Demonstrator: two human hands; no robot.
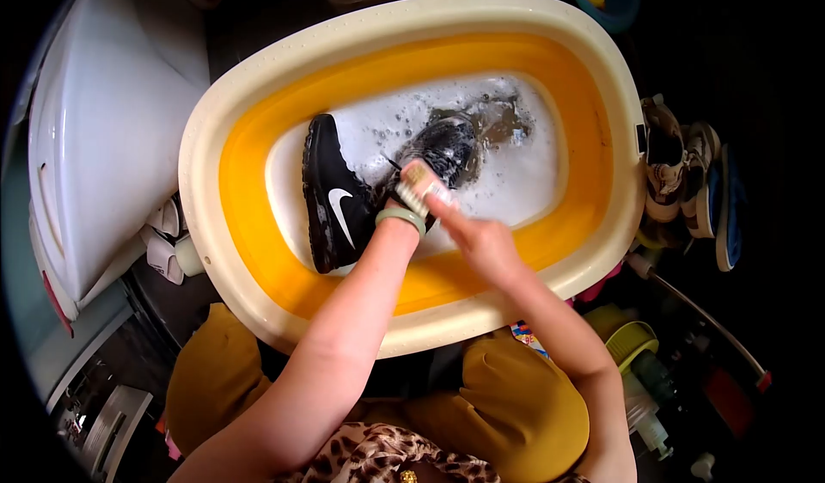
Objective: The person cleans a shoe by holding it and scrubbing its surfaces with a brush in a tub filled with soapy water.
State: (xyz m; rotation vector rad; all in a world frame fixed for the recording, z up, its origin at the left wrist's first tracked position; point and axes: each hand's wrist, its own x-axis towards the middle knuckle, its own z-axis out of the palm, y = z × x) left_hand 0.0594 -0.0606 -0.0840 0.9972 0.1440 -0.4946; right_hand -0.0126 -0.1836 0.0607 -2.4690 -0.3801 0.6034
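Black shoe [325,195]: near the left edge of the tub [199,139]. Right hand [483,244] grips brush [423,187] over second shoe [449,143]. Left hand [394,203] mostly hidden; cannot tell its grip.

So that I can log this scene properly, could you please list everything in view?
Basin: one, cream and orange, centre
Suds: white, in basin
Logo shoe: one, black and white, basin left
Soapy shoe: one, black, basin middle
Brush: one, pinkish, pale bristles, right grip
Fixture: one, white, far left
Other footwear: several, mixed colours, beside basin
Basket: one, yellow-green, lower right
Edge items: uncounted, too dark
Bangle: one, pale green, left wrist
Trousers: one pair, mustard, bottom
Left hand: one, bare, mostly hidden
Right hand: one, bare, over basin
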